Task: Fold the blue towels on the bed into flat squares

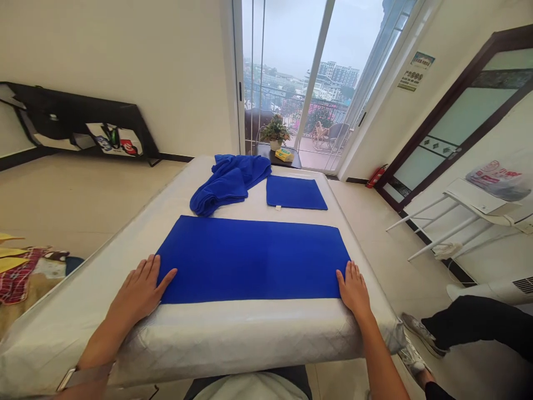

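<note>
Smoothly spread, blue cloth (pixel 258 258), fingers (pixel 144 268) at both ends

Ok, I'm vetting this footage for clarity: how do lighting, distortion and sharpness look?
Head view: hazy daylight through the sliding glass door, buildings beyond washed pale; head view: the dark-framed door leans steeply, likely wide-lens distortion; head view: nearest blue cloth, left hand and right hand look fairly sharp, without obvious motion blur.
</note>
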### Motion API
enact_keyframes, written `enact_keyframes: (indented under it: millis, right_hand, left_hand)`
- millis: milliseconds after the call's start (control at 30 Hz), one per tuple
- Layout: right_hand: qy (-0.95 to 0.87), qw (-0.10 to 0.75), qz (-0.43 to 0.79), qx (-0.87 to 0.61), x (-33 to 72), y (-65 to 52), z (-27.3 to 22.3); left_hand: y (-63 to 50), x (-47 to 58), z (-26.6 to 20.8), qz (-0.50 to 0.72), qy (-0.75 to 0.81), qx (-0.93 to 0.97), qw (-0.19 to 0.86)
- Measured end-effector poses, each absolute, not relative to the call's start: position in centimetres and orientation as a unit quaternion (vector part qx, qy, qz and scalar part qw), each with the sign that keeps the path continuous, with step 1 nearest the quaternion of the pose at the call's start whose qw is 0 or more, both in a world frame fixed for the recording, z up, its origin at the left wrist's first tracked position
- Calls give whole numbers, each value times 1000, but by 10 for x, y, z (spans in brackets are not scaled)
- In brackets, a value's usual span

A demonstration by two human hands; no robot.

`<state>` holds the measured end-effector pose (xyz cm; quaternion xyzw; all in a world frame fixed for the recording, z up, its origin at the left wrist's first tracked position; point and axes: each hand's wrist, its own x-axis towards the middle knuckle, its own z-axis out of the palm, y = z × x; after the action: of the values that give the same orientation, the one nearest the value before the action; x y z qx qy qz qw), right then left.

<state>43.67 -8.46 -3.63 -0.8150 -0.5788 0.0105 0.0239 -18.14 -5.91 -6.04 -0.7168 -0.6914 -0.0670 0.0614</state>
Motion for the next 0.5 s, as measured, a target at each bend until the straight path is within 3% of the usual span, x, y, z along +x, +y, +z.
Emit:
enact_keyframes:
  millis: [267, 367, 500]
  right_hand:
    - [-582, 65, 15, -811, 435, -84, -44]
    - [-583, 65, 11, -810, 435, -84, -43]
    - [-581, 49, 5, -812, 435, -84, -42]
  left_hand:
    - [-41, -177, -41, -21, -679, -733, 42]
    - [-23, -120, -23, -37, -687, -726, -5]
    - [0, -18, -7, -42, -561, -821, -92]
